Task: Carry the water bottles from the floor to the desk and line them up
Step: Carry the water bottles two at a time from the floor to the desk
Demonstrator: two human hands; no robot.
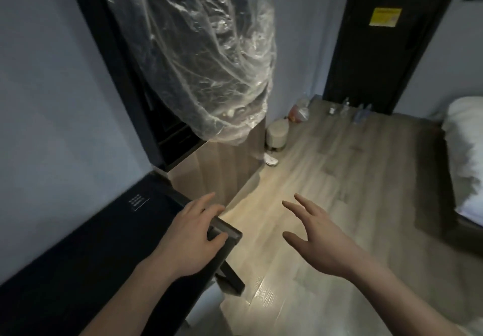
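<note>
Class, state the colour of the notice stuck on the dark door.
Yellow; the notice shows in the head view, upper right.

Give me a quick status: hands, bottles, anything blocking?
Left hand resting on desk corner, right hand open, empty. Bottles on floor by far door. Nothing in the way.
</note>
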